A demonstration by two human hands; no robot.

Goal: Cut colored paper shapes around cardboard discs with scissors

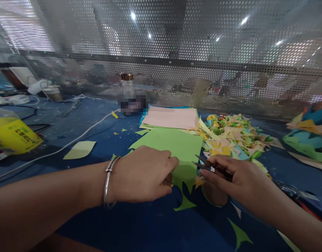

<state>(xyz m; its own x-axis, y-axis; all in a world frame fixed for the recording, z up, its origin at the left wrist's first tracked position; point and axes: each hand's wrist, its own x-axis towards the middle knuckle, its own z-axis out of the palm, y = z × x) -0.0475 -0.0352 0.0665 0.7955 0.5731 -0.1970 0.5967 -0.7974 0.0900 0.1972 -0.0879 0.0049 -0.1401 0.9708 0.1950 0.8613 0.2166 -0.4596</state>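
My left hand [142, 175], with a silver bangle at its wrist, is closed in a curl over the near left part of a light green paper sheet [181, 143]. Whatever its fingers hold, if anything, is hidden; a tiny yellow bit shows beneath them. In my right hand [229, 175] are dark scissors [202, 162], their two pointed blades slightly apart and aimed left at the sheet's right edge. The sheet's near edge is cut into points. A curved green scrap [185, 203] lies just below it. Under my right hand is a round brownish piece [215, 194].
Behind the sheet lies a pink paper stack [172, 117]. A heap of coloured paper cuttings [229, 134] is at right. At left are a leaf-shaped paper piece [80, 149], a white cable [87, 131] and a yellow-labelled bottle [15, 134]. A perforated metal panel [161, 45] stands behind.
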